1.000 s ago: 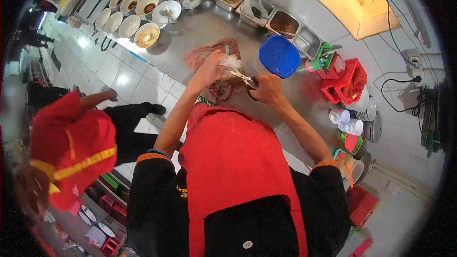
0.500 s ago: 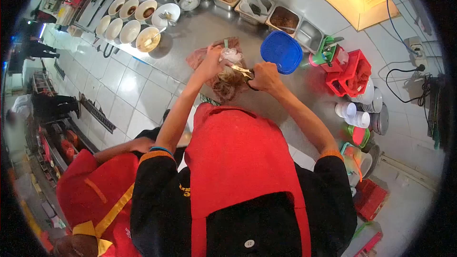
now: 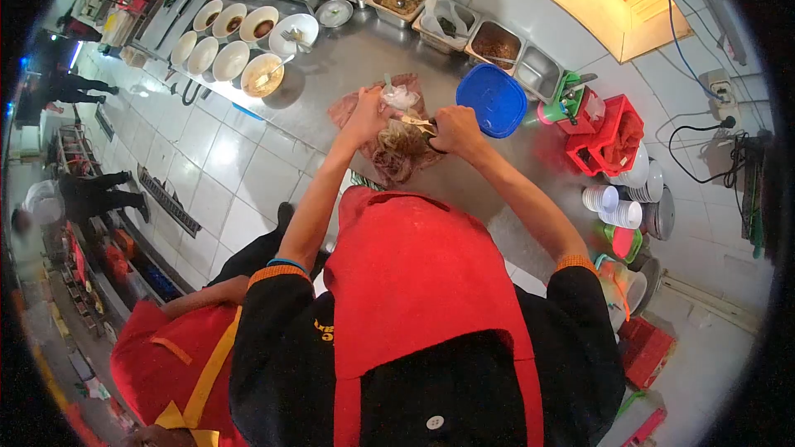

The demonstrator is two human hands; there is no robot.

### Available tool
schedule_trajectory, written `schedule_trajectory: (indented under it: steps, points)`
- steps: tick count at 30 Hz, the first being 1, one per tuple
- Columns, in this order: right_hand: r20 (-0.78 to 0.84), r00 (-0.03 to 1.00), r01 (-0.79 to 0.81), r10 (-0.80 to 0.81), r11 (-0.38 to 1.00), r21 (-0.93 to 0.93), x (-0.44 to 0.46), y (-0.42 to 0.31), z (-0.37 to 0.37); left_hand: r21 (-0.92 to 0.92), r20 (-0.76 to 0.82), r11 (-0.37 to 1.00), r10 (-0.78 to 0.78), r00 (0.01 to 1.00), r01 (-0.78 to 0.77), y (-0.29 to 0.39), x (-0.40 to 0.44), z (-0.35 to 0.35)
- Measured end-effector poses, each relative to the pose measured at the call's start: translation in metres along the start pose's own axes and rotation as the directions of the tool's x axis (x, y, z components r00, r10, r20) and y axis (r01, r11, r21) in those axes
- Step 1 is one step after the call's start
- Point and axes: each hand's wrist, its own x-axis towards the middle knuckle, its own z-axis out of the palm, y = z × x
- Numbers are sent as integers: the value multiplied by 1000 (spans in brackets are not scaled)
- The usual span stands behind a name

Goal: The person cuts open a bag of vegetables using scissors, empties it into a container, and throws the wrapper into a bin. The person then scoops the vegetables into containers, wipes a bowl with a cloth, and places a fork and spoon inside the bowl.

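Reddish wrapping, black-handled scissors, red apron, black sleeves with orange cuffs, blue lid

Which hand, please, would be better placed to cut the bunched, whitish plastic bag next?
Probably the right hand: it grips the black-handled metal scissors, whose blades point toward the bag. The left hand, at the bag's left side, seems better placed to steady it.

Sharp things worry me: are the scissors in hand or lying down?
In hand: the right hand grips the scissors, whose blades jut out toward the left hand.
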Motion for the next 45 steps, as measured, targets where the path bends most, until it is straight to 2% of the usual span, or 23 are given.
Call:
schedule_trajectory:
  steps: [2, 5, 7, 11, 13, 14, 16, 17, 19, 20, 22, 26, 29, 30, 32, 34, 35, 37, 38, 40, 42, 44, 45]
  points:
    - [1, 1000, -8, 8, 1000, 6, 3, -2, 1, -13, 6, 1000, -12, 1000, 12, -1, 1, 1]
    - [-8, 1000, -25, 25, 999, -22, 7, -4, 3, 81, -40, 989, 130, 991, -126, -19, 5, 8]
    - [-63, 998, -8, 7, 1000, -20, 7, -3, 5, 30, -28, 1000, 4, 1000, -3, -15, 4, 4]
    - [-35, 998, -51, 50, 998, -30, 8, -8, 8, -56, -69, 996, -77, 995, 73, -19, 6, 9]
    - [-43, 996, -80, 79, 997, 1, 9, -12, 11, 100, -147, 991, 100, 984, -86, -20, 6, 8]
    - [-42, 996, -83, 83, 997, 1, 8, -11, 11, 98, -145, 991, 100, 984, -87, -20, 4, 8]
    - [-97, 994, -44, 45, 999, 12, 7, -9, 12, -247, -116, 946, -243, 963, 209, -7, 1, 0]
    - [-97, 994, -45, 46, 999, 11, 5, -8, 13, -248, -115, 946, -242, 963, 208, -10, 2, -1]
    - [-111, 990, -82, 83, 997, 14, -7, -6, 16, -408, 33, 869, -294, 955, 281, -28, 2, 2]
    - [-109, 991, -80, 81, 997, 11, -16, -4, 16, -410, 31, 867, -295, 955, 282, -35, -1, 6]
    - [68, 982, -182, 175, 976, 117, -39, 0, 14, -521, 24, 765, -431, 902, 379, -44, -2, 10]
    - [143, 943, -322, 300, 932, 169, -95, 18, 59, -535, 14, 726, -504, 863, 432, -40, -7, 20]
    - [112, 932, -358, 346, 926, 118, -125, 43, 118, -798, 53, 473, -561, 826, 373, -78, -14, 48]
    - [85, 947, -316, 309, 944, 90, -131, 47, 128, -801, 70, 467, -548, 833, 374, -78, -14, 53]
    - [55, 959, -282, 279, 957, 61, -140, 57, 141, -931, -22, 324, -507, 862, 167, -77, -13, 58]
    - [-70, 992, -91, 109, 973, 213, -144, 62, 138, -944, 1, 286, -499, 867, 166, -87, -13, 63]
    - [-74, 991, -91, 109, 973, 211, -143, 68, 134, -957, -23, 263, -501, 865, 127, -90, -14, 65]
    - [141, 988, -7, -65, 888, 459, -126, 63, 69, -969, -55, 236, -503, 863, 76, -90, -14, 65]
    - [144, 987, 1, -73, 894, 447, -118, 61, 39, -968, -51, 238, -506, 861, 82, -87, -14, 65]
    - [90, 995, -28, -41, 756, 654, -96, 53, -16, -969, -63, 235, -509, 858, 69, -79, -13, 65]
    - [-241, 968, 70, 76, 835, 545, -62, 52, -53, -942, -105, 328, -483, 869, 68, -68, -12, 62]
    - [-635, 772, 175, 27, 951, 253, -16, 75, -60, -917, -102, 381, -513, 852, 119, -79, -16, 71]
    - [-645, 764, 179, 21, 953, 243, 4, 91, -57, -885, -104, 431, -549, 830, 174, -82, -15, 72]
